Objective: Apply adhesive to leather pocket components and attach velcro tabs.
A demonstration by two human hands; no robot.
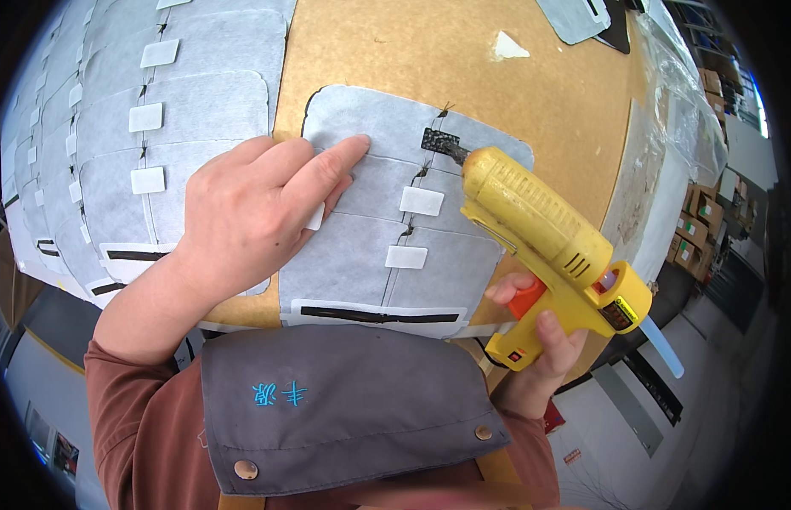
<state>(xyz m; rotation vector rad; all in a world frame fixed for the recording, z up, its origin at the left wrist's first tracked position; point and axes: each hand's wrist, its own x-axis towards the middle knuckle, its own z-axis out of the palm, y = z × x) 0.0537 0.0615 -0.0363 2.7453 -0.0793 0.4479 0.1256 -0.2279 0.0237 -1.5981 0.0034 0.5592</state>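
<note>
My right hand [550, 347] grips a yellow hot glue gun [535, 217], with a finger at its orange trigger [526, 299]. The nozzle is at a black textured rectangle [436, 138] on the grey fabric pieces [361, 191], which overlap in a stack. My left hand [255, 191] rests on their left side, index finger stretched toward the top piece and the other fingers curled. Beneath the curled fingers the edge of a white tab [316, 218] shows, mostly hidden. Two more white tabs, an upper one [422, 201] and a lower one [406, 257], sit along the stack's middle seam.
Overlapping rows of similar grey pieces with white tabs [147, 117] cover the left of the brown board [395, 51]. A torn white scrap [510, 46] lies farther back. At the far right are clear plastic film [667, 76] and, beyond the table, cardboard boxes [694, 228].
</note>
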